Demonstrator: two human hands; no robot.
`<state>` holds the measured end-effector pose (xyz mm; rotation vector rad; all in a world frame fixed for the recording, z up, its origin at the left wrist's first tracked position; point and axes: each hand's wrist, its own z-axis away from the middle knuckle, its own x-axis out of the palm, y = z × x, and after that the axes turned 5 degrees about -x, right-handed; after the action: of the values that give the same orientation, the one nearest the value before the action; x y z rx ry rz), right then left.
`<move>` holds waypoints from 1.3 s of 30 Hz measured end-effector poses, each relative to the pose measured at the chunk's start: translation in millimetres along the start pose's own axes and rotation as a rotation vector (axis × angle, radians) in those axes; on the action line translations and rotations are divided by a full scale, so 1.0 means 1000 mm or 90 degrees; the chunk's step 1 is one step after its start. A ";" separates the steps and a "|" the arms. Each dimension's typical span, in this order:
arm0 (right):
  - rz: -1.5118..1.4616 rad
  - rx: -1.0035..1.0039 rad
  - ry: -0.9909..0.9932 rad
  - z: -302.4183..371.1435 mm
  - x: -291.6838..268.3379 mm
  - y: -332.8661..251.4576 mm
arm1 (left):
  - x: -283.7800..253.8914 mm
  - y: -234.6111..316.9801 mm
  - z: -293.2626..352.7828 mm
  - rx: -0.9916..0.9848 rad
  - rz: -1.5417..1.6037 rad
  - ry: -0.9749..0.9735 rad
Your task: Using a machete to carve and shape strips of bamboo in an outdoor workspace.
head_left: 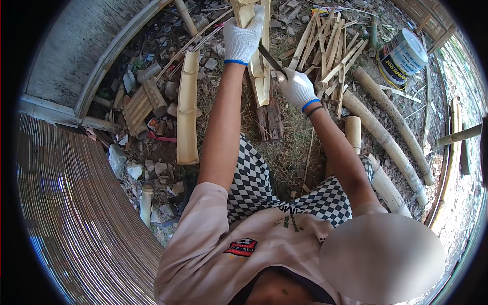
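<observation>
My left hand [244, 40], in a white knit glove with a blue cuff, is closed around a split bamboo piece [246, 14] at the top of the view. Bamboo with its hollow side showing [261, 87] runs down beside that hand and ends on a dark, rough wooden block [269, 122]. The glove hides whether it is the same piece. In my right hand [297, 88], gloved the same way, is a knife. Its dark blade [270, 57] slants up and left across the bamboo, close to my left hand. The knife's handle is hidden in my fingers.
A half-round bamboo length [188, 112] lies left of my left forearm. Thin bamboo strips [330, 48] are heaped at the far right, near a paint bucket [402, 58]. Bamboo poles [389, 134] lie on the right. Rubble and a slatted bamboo screen [81, 198] are on the left.
</observation>
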<state>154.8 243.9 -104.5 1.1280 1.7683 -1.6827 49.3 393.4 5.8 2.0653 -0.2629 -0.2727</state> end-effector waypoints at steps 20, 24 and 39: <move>-0.479 0.374 -0.307 0.078 0.151 0.088 | -0.019 0.002 -0.026 -0.024 0.159 0.057; -0.211 0.292 -0.176 0.070 0.117 0.073 | -0.021 0.009 -0.022 -0.040 0.172 0.081; -0.013 0.240 -0.279 0.122 0.163 0.089 | -0.025 0.009 -0.003 0.002 0.164 0.076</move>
<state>108.2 160.4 -305.2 0.7963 1.2293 -2.1392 25.8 398.3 17.3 2.0167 -0.4518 0.0076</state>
